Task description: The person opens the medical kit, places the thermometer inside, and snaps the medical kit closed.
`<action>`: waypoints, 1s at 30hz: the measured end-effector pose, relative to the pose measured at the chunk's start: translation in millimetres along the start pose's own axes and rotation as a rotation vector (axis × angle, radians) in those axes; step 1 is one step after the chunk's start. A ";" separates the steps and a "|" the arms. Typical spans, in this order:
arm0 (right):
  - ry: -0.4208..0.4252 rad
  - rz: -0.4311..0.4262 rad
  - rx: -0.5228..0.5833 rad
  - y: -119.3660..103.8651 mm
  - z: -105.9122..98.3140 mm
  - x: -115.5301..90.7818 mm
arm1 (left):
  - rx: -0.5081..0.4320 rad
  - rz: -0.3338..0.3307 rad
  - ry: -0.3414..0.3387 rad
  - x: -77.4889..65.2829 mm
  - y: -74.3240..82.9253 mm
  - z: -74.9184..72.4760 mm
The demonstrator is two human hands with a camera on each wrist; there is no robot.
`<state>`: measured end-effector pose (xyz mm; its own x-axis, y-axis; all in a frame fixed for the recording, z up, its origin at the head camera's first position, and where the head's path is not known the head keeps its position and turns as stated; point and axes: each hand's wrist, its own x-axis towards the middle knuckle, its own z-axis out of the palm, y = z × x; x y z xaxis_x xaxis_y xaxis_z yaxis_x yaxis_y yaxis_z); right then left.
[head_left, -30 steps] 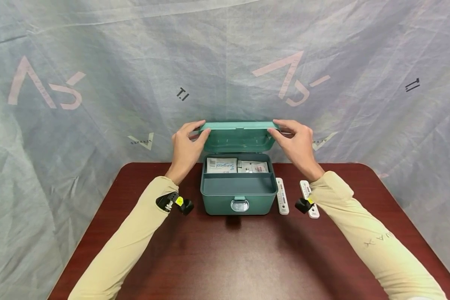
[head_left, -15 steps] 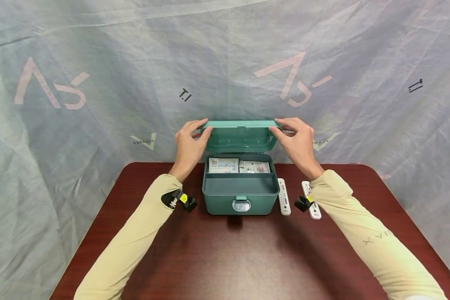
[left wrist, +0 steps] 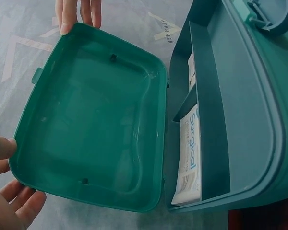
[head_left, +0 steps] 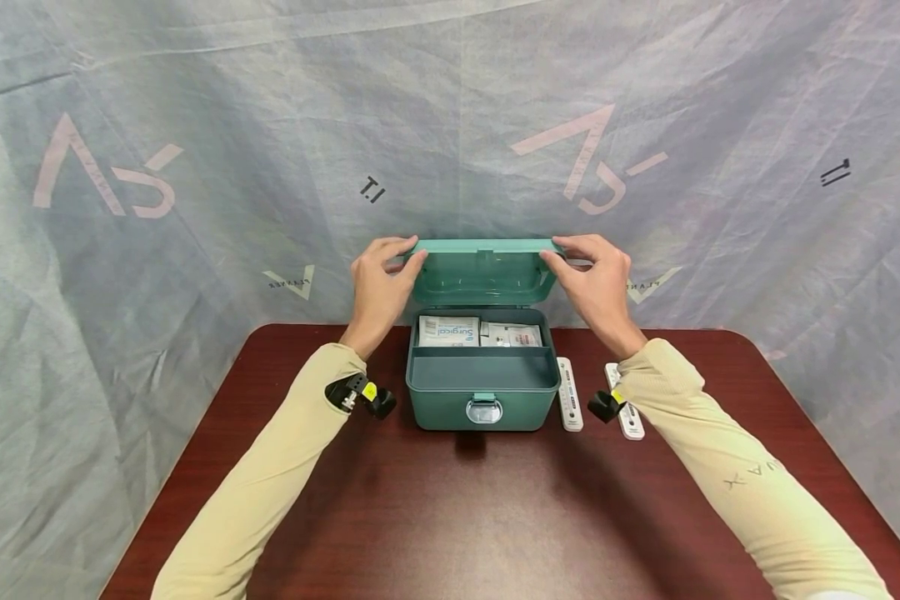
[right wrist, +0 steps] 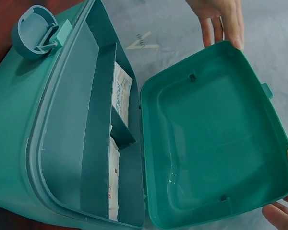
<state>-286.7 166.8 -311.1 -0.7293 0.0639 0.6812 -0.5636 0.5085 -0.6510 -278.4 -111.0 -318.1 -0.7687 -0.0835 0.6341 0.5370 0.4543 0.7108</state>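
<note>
Pinching the lid [head_left: 483,282] by its two upper corners, the left hand [head_left: 378,287] and right hand [head_left: 600,287] look equally near it. Its long axis runs straight between them, parallel to the far edge of the table [head_left: 465,517]. It stands raised, hinged at the rear edge of the box [head_left: 441,410], which sits below both grips.

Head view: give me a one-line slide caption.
Left hand and right hand grip the raised lid of a teal box; packets inside, two white strips at right.
</note>
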 end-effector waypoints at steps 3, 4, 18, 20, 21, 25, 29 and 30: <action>0.003 0.000 -0.004 -0.3 -0.6 -0.1 | -0.001 -0.003 0.002 1.1 0.1 0.6; 0.005 -0.001 -0.005 0.0 -0.8 0.0 | 0.002 -0.004 0.003 1.4 -0.2 1.0; 0.015 -0.020 -0.035 1.5 -1.0 3.6 | 0.035 -0.002 0.036 5.5 -2.5 6.9; 0.008 -0.023 -0.042 1.2 -0.2 4.3 | 0.037 -0.003 0.038 5.6 -2.8 6.9; 0.005 -0.024 -0.046 0.8 0.3 4.5 | 0.036 -0.004 0.040 5.6 -3.2 6.9; -0.009 -0.029 -0.056 -0.5 2.2 6.0 | 0.029 -0.007 0.045 5.7 -4.9 5.9; -0.011 -0.034 -0.069 -1.2 4.0 8.5 | 0.027 0.007 0.058 7.5 -6.9 5.0; -0.009 -0.033 -0.072 -1.2 4.2 9.0 | 0.029 0.010 0.060 7.9 -7.2 4.9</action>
<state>-294.3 163.2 -305.6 -0.7143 0.0386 0.6988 -0.5584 0.5705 -0.6023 -290.1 -110.6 -319.7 -0.7409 -0.1311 0.6587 0.5335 0.4810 0.6958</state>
